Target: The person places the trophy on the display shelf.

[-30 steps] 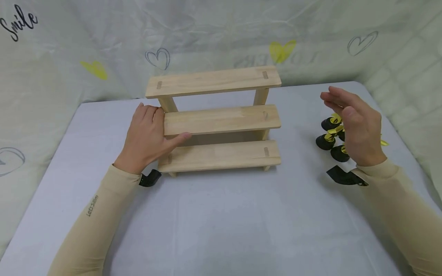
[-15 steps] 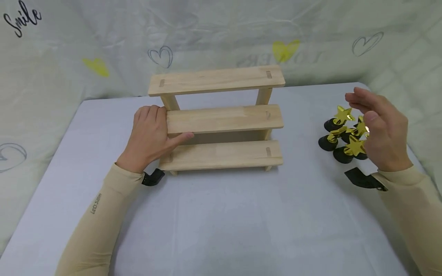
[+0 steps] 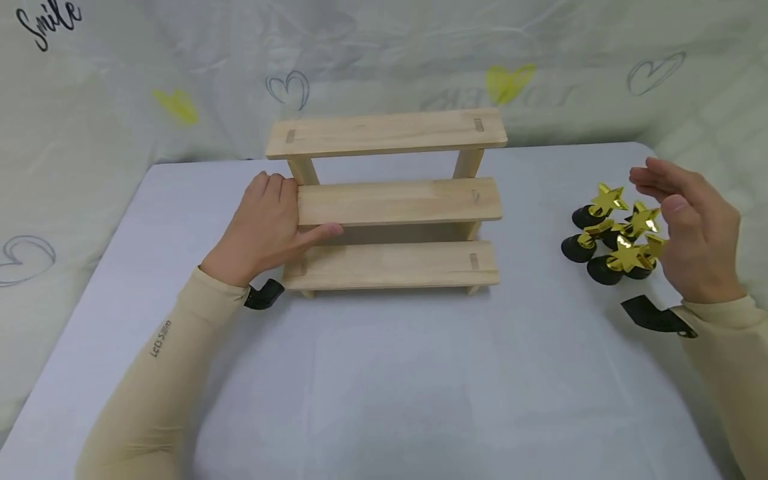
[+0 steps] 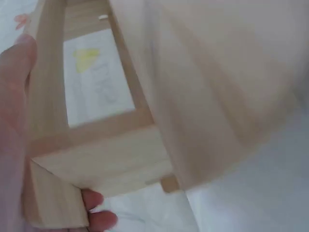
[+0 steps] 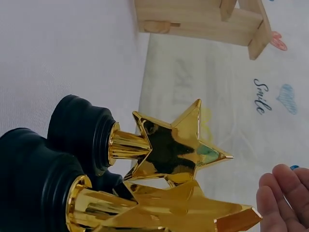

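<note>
A three-tier wooden step shelf [image 3: 399, 203] stands on the white-covered table. My left hand [image 3: 261, 230] grips its left end at the middle tier, thumb laid along the front of that board. In the left wrist view, fingertips [image 4: 102, 221] curl round the edge of the wood. To the right of the shelf stand several small star trophies [image 3: 626, 254], gold on black round bases. My right hand [image 3: 699, 237] is held just right of them, fingers extended, with nothing in it. The right wrist view shows a gold star trophy [image 5: 176, 150] up close, near the fingers.
A pale hanging sheet [image 3: 384, 60] printed with hearts and lettering backs the table. The white tabletop [image 3: 396, 380] stretches in front of the shelf and between it and the trophies.
My right hand has drawn back to the right, uncovering the trophies that it partly hid. The left hand keeps its grip on the shelf. The head view has shifted slightly.
</note>
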`<state>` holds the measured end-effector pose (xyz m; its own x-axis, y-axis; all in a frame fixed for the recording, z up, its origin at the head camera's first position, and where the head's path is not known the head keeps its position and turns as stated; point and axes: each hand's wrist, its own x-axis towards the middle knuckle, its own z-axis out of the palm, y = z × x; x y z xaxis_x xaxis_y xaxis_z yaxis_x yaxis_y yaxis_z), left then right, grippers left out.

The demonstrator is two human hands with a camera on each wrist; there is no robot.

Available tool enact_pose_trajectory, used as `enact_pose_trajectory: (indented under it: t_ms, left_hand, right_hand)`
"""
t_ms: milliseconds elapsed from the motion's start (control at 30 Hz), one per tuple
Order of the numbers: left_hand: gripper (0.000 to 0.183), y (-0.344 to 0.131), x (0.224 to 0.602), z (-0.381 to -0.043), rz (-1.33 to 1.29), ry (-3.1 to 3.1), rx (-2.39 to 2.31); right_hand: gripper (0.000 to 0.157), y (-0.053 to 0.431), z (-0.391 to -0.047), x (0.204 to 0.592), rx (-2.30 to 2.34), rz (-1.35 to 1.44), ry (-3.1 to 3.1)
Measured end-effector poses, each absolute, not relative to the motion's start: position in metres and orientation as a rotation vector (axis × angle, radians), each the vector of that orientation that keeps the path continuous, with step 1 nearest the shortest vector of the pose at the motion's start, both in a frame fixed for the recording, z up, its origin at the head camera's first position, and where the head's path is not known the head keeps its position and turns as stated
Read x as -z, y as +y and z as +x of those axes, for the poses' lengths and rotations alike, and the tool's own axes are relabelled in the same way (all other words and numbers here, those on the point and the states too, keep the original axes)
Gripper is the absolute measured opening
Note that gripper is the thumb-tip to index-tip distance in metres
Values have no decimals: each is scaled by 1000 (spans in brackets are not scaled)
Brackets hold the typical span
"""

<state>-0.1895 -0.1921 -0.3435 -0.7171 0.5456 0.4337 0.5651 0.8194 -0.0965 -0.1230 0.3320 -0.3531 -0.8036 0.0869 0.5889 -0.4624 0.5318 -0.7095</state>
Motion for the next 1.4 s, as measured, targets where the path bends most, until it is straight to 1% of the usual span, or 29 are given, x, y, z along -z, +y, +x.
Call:
enact_pose_trajectory:
  t_ms: [100,233,467,667,800,867,933,1067,1133,1300,1400]
  left_hand:
    - [98,-195,340,-190,-827,-2635,32]
    - [96,-199,335,-187,-822,-2752,6]
    - [77,-192,323,-190,-822,-2857,-44]
    - [81,-195,330,-190,-767,-2842,-3]
    - [94,-197,337,-191,-806,-2695,9]
    - [96,-197,338,-192,-813,-2648,6]
    - [94,-195,337,-193,-787,-2676,23]
    - [84,-191,335,-193,-690,-2808,37]
    - [82,-191,335,-192,-655,-2848,46]
    - [81,-193,335,-190,-658,-2849,73]
    - [79,-193,336,-189,-673,-2832,91]
  right_hand:
    - [40,334,-124,355,-1235,288,-2206]
    - [39,334,-126,357,-1246,270,-2206]
    - [40,333,-123,356,-1164,223,-2265]
    - [40,333,-125,358,-1163,216,-2273]
    - [40,335,-125,363,-1159,177,-2296]
    - [40,336,-125,363,-1136,183,-2295]
    - [40,338,-123,361,-1109,199,-2275]
    - [42,344,-119,355,-1083,187,-2235]
    - [43,348,-118,351,-1103,121,-2239]
    - [39,362,-117,344,-1176,-112,-2293]
    - [37,374,-118,344,-1253,-152,-2270]
